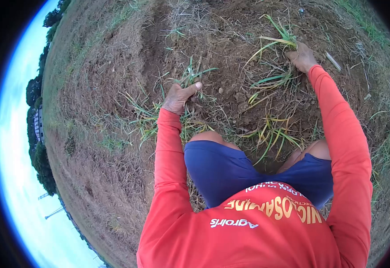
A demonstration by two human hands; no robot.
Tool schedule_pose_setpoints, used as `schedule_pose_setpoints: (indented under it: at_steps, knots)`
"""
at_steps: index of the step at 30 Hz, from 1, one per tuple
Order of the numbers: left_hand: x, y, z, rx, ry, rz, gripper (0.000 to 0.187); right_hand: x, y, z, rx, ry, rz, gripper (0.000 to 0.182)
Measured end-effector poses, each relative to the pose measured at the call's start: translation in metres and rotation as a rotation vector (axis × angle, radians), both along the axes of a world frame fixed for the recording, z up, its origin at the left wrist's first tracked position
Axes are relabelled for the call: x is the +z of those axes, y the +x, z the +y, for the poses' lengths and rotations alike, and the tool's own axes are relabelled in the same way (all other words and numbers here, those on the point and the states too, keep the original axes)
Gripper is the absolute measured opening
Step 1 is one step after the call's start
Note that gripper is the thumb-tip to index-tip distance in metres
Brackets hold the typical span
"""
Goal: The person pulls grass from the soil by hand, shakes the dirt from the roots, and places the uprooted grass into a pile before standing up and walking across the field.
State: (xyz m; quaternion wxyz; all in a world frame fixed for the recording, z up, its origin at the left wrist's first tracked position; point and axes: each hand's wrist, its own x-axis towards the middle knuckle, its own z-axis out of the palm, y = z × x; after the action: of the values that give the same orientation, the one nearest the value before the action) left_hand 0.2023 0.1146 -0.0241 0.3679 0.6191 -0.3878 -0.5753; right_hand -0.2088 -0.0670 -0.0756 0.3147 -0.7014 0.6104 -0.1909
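Observation:
My left hand (180, 97) is closed at a tuft of green grass (190, 77), its thumb pointing right and its other fingers mostly hidden. The blades stick out beyond the hand, just above the soil. Farther right, my right hand (302, 58) is closed around the base of a clump of long grass blades (282, 39), some green and some yellowing. More grass (277, 79) lies just below that hand. Between my knees is a yellow-green clump (271, 134) on the dirt.
Bare brown soil (224, 71) with small clods lies between my hands. Dry cut grass (101, 102) covers the ground to the left. A pale stick (333, 61) lies right of my right hand. My bent knees, in blue shorts (217, 165), are close below.

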Motion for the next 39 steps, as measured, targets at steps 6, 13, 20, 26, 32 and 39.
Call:
schedule_pose_setpoints:
  at_steps: [6, 13, 20, 26, 32, 39]
  knots:
    - [0.037, -0.010, -0.014, -0.117, -0.012, -0.040, 0.022, 0.027, 0.012, 0.011, -0.164, 0.300, -0.355, 0.036]
    - [0.044, -0.103, -0.090, -0.111, 0.020, 0.364, 0.027, 0.113, 0.060, 0.033, -0.020, 0.551, -1.102, 0.071]
    - [0.076, -0.142, -0.122, -0.508, 0.104, 0.497, 0.046, 0.105, 0.042, 0.026, 0.155, 0.133, -0.431, 0.063]
    - [-0.073, 0.057, -0.225, 0.374, -0.534, -1.308, 0.045, 0.021, -0.013, 0.001, -0.065, 0.065, 0.006, 0.052]
    - [-0.056, 0.071, -0.227, 0.178, -0.313, -1.162, 0.050, 0.022, -0.009, 0.008, -0.107, 0.041, 0.014, 0.053]
    - [-0.045, 0.065, -0.227, 0.198, -0.310, -1.145, 0.036, 0.026, -0.005, 0.008, -0.125, 0.073, 0.013, 0.055]
